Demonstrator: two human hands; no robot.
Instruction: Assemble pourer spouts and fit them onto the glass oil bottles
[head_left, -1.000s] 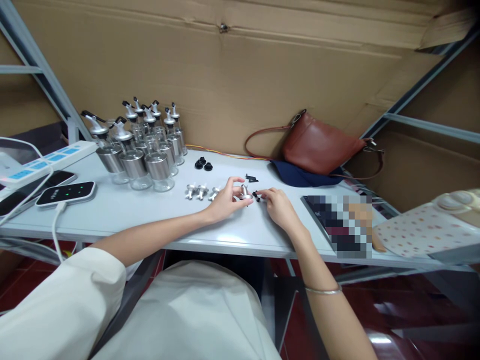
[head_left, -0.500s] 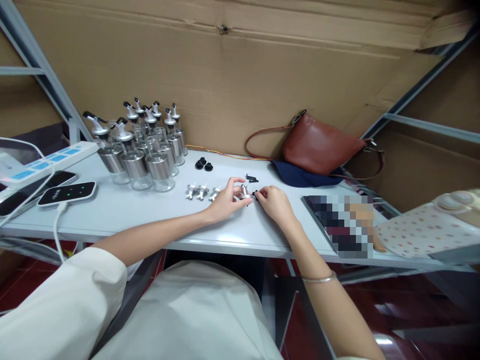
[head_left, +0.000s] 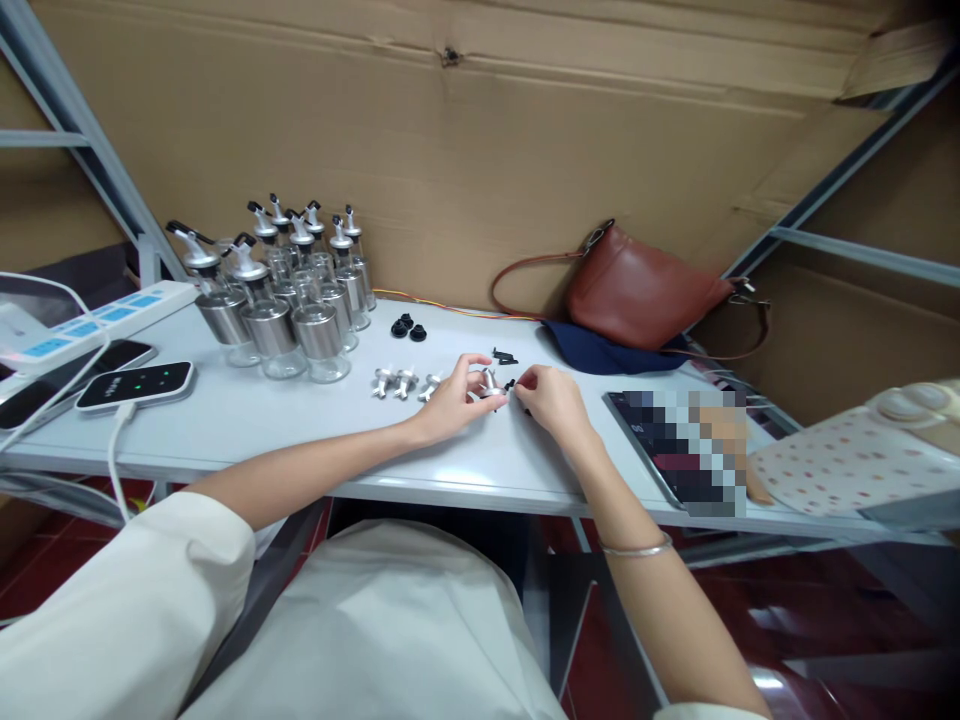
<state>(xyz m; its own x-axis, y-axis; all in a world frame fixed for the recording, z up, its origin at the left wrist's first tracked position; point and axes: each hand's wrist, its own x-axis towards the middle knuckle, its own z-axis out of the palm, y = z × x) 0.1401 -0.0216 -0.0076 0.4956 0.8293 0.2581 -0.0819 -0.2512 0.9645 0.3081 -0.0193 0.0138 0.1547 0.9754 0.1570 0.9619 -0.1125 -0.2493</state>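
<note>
Between the thumb and fingers of my left hand is a silver pourer spout, held just above the tabletop. My right hand is closed in a pinch close to its right side, gripping a small black piece that sticks out toward the spout. The far end of that piece is hidden by my fingers. Left of my left hand lie three more silver spouts in a row. A few thin black strips rest just beyond my hands. Farther back sit three black stoppers.
Several glass bottles with steel bands crowd the left back, many topped with pourers. A power strip and a white-edged device lie at far left. On the right are a brown bag, a blurred-out tablet and a dotted bag.
My right hand has turned a little and drawn slightly right, showing more of the small black piece. The left hand holds the spout almost unchanged.
</note>
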